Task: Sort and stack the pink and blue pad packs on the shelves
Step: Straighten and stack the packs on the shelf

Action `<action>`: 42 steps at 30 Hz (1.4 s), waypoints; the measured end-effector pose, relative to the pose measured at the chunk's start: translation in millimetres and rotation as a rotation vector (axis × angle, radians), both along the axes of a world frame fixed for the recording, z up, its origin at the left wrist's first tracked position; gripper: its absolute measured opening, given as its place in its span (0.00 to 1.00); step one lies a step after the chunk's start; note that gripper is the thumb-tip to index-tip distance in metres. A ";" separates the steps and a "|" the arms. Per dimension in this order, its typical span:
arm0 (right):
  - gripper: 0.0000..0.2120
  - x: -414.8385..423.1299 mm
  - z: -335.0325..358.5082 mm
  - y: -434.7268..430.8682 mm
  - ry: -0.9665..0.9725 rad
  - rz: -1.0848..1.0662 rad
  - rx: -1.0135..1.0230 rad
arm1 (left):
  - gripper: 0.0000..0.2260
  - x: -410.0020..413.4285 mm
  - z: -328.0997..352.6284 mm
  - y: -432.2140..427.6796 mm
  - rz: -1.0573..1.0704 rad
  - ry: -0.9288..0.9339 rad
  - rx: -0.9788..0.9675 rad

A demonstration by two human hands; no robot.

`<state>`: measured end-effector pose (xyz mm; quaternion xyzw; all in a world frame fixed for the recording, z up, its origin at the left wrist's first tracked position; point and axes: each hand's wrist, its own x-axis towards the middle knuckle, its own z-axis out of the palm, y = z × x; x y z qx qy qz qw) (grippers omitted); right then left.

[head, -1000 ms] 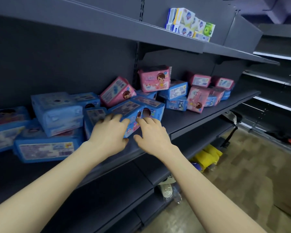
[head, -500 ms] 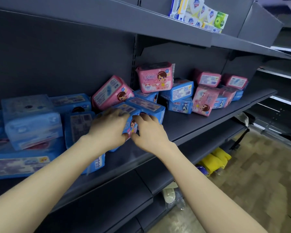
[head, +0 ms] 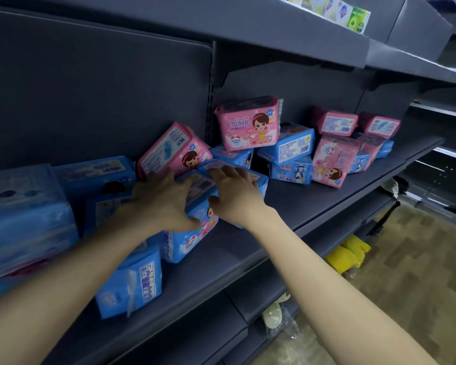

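Blue and pink pad packs lie mixed on a dark grey shelf point(head: 313, 204). My left hand point(head: 161, 198) grips a blue pack point(head: 195, 233) from the left, thumb on its front and fingers over its top. My right hand point(head: 234, 196) lies over the neighbouring blue pack point(head: 261, 180), fingers spread across its top, thumb near its front. A tilted pink pack point(head: 174, 151) leans on the back panel just behind my hands. Another pink pack point(head: 248, 122) stands upright on top of blue packs point(head: 292, 146). More pink packs point(head: 334, 159) sit further right.
A pile of blue packs point(head: 24, 212) fills the shelf's left end, and one blue pack point(head: 132, 285) stands at the front edge. Small boxes point(head: 353, 14) sit on the shelf above. Yellow items point(head: 348, 254) lie on a lower shelf; patterned floor lies to the right.
The view has moved closer and to the right. Both hands have reached further over the two blue packs, the right hand's fingers now spread across the top.
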<state>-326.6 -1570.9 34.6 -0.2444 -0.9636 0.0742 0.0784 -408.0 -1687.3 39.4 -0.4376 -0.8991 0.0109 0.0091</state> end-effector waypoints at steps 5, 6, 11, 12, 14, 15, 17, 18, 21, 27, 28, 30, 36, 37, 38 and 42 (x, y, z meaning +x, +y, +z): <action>0.33 -8.3 -6.0 21.8 -0.156 -0.063 -0.006 | 0.42 -4.2 -2.5 6.9 0.083 -0.076 -0.100; 0.34 -9.1 -7.9 26.3 -0.183 -0.076 -0.006 | 0.41 -4.5 -2.8 8.1 0.080 -0.079 -0.097; 0.37 -13.0 -13.4 48.7 -0.237 -0.132 0.003 | 0.42 2.4 -3.6 12.0 0.102 -0.063 -0.098; 0.38 -13.3 -12.8 54.4 -0.248 -0.131 -0.006 | 0.42 5.7 -4.3 13.8 0.113 -0.067 -0.089; 0.36 -13.4 -11.4 64.9 -0.234 -0.115 -0.010 | 0.41 13.0 -5.9 18.7 0.136 -0.062 -0.066; 0.34 -12.7 -10.7 68.9 -0.218 -0.099 -0.005 | 0.41 16.8 -6.5 21.6 0.154 -0.059 -0.053; 0.31 -9.9 -10.7 74.7 -0.189 -0.066 0.005 | 0.40 24.5 -7.1 26.5 0.204 -0.063 -0.036; 0.30 -7.5 -11.3 77.3 -0.178 -0.053 0.002 | 0.40 28.7 -7.9 28.3 0.230 -0.071 -0.027; 0.29 3.3 -12.7 86.4 -0.150 -0.027 -0.026 | 0.39 42.4 -11.3 33.7 0.262 -0.091 0.016; 0.25 36.7 -12.4 113.2 -0.103 0.012 -0.073 | 0.37 69.0 -11.8 51.5 0.235 -0.081 0.054; 0.26 43.0 -11.2 119.3 -0.103 0.010 -0.076 | 0.38 72.1 -11.6 55.1 0.230 -0.085 0.057; 0.27 55.1 -7.9 132.8 -0.105 -0.008 -0.067 | 0.38 77.5 -11.7 63.0 0.226 -0.089 0.067; 0.29 80.0 -6.0 168.6 -0.114 -0.102 -0.079 | 0.37 90.5 -12.7 97.7 0.199 -0.086 0.102; 0.29 83.2 -6.5 174.2 -0.112 -0.116 -0.073 | 0.37 92.0 -12.8 105.2 0.191 -0.081 0.109; 0.29 86.3 -6.8 179.8 -0.109 -0.128 -0.067 | 0.36 93.5 -13.1 113.0 0.182 -0.080 0.116; 0.30 92.4 -8.4 199.0 -0.102 -0.174 -0.056 | 0.36 95.8 -17.0 142.2 0.154 -0.094 0.143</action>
